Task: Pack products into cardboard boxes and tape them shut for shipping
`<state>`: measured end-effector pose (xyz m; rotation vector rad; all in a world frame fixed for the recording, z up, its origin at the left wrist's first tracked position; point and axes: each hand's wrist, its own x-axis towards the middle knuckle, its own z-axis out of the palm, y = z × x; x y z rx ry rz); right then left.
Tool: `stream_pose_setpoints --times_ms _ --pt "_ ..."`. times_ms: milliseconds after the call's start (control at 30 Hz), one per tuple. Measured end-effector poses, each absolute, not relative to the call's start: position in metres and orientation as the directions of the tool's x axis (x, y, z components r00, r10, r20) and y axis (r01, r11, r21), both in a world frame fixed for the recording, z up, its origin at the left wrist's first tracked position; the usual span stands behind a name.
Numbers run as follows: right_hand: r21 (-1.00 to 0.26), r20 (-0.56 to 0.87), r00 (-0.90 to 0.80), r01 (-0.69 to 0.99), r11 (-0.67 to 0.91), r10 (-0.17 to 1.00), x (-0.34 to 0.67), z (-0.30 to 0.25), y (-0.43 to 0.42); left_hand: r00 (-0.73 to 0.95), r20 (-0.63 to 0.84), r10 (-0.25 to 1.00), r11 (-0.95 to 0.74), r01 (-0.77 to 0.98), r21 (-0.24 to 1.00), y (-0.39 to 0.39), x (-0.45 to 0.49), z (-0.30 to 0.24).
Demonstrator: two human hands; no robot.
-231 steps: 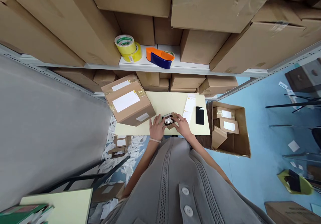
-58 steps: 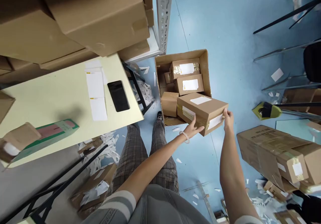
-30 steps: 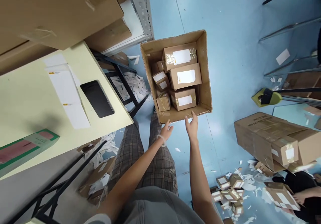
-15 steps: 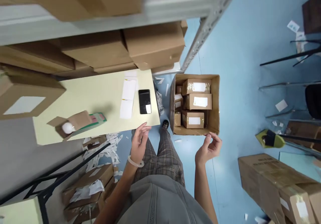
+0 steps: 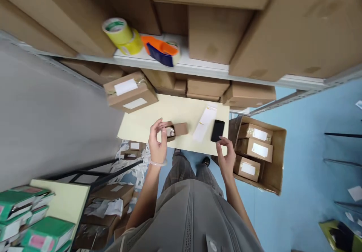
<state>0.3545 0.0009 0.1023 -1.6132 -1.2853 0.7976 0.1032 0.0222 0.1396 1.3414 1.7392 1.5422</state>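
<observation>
My left hand [image 5: 158, 143] is at the small opened carton [image 5: 181, 129] on the pale table, its fingers overlapping the carton's left side. The thumb and fingers are apart, and whether they touch the carton I cannot tell. Something pale and shiny [image 5: 170, 132] shows inside the carton. My right hand [image 5: 226, 156] hovers by the table's front right corner with bent fingers apart and nothing between them. Just beyond its fingertips lies a black phone [image 5: 217, 130]. White label sheets [image 5: 205, 123] lie left of the phone.
Right of the table, a large open box [image 5: 278, 158] on the floor holds several labelled cartons. A shelf [image 5: 203, 65] with boxes, yellow tape rolls [image 5: 120, 33] and an orange-and-blue tape dispenser [image 5: 161, 50] overhangs the table. Green boxes [image 5: 48, 231] lie at lower left.
My view has swung left toward the table and shelf. My right hand has left the big box's edge for the phone's side, and my left hand has come to the small carton.
</observation>
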Motion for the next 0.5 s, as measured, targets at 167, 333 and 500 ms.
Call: stream_pose_setpoints --times_ms 167,333,500 --pt "-0.894 0.149 -0.052 0.421 0.157 0.987 0.235 0.129 0.065 -0.653 0.270 0.708 0.042 0.420 0.906 0.033 -0.052 0.115" --pt "-0.886 0.152 -0.286 0.385 0.258 0.946 0.117 0.128 0.137 -0.787 0.011 0.617 0.300 0.248 0.921 0.060 -0.184 0.074" --pt "-0.812 -0.245 -0.379 0.583 0.024 0.892 0.024 0.105 0.203 -0.716 -0.361 0.598 0.469 -0.054 0.882 0.105 -0.255 0.049"
